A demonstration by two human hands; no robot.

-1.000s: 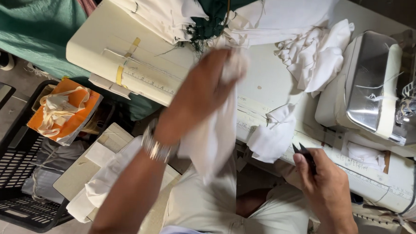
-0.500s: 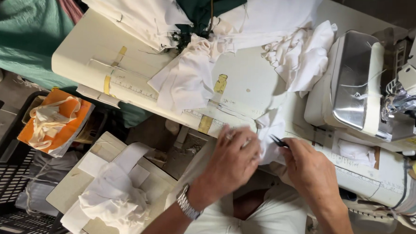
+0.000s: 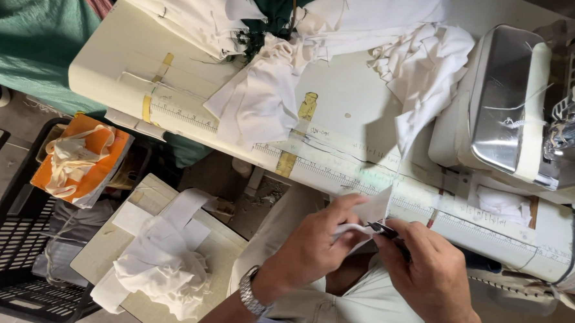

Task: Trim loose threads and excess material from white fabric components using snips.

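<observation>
Left hand (image 3: 313, 246) pinches the white fabric piece (image 3: 370, 213) taut; right hand (image 3: 425, 271) grips small thread snips (image 3: 388, 232), best trimming close without nicking cloth.

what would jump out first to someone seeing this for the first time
The two hands low in the middle: the left hand pinches a small white fabric piece while the right hand holds a dark snipping tool against it. Above them, heaps of white cloth lie across the cream sewing table, with the metal-topped sewing machine at the right. An orange bag stands out at lower left.
</observation>
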